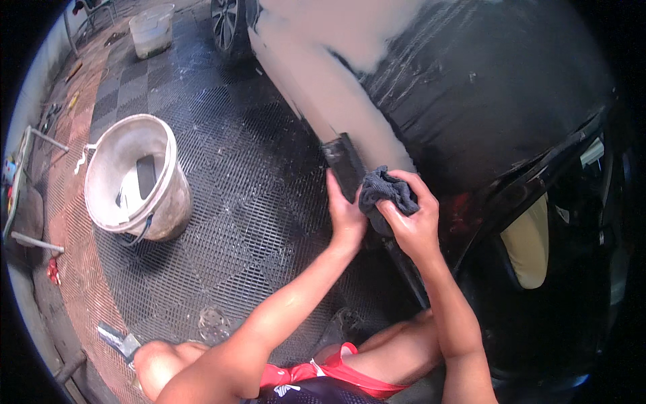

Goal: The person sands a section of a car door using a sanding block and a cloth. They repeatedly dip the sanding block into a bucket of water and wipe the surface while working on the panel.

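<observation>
My left hand (pixel 348 219) is wrapped round a long black block (pixel 344 163), which looks like a sanding block. The block lies along the lower edge of a dark car body panel (pixel 484 81), against a beige-grey coated strip (pixel 350 108). Bunched in my right hand (pixel 418 225) is a dark grey cloth (pixel 385 192), close beside the left hand and over the same edge. Part of the block's near end and the left fingertips are hidden.
On the left stands a dirty white bucket (pixel 176 209) with a dark block (pixel 146 176) inside. Farther back are another pale bucket (pixel 151 32) and a car wheel (pixel 227 25). Wet black grid matting (pixel 235 209) covers the floor. A flat-bladed tool (pixel 120 342) lies near my left knee.
</observation>
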Tool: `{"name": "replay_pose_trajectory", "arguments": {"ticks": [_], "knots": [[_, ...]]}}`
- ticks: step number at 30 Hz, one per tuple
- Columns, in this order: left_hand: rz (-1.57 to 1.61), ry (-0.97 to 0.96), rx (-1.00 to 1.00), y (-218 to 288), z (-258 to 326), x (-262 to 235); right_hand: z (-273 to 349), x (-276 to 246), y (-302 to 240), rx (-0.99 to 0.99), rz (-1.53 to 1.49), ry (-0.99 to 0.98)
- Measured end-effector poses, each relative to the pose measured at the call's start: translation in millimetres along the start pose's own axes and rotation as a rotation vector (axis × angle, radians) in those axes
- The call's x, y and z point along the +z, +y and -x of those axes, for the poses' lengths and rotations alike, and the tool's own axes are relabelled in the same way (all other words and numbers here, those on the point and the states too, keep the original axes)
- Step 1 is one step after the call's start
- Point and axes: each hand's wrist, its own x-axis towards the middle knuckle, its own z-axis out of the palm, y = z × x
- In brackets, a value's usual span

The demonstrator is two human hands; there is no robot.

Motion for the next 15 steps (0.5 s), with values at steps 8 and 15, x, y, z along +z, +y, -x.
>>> {"name": "replay_pose_trajectory", "arguments": {"ticks": [8,15], "knots": [[-0.369,0.234,0.367,22,-55,36,21,-60,-5,0.349,0.068,0.003],[-0.667,0.187,0.343,22,-59,72,27,-95,29,0.395,0.244,0.199]]}}
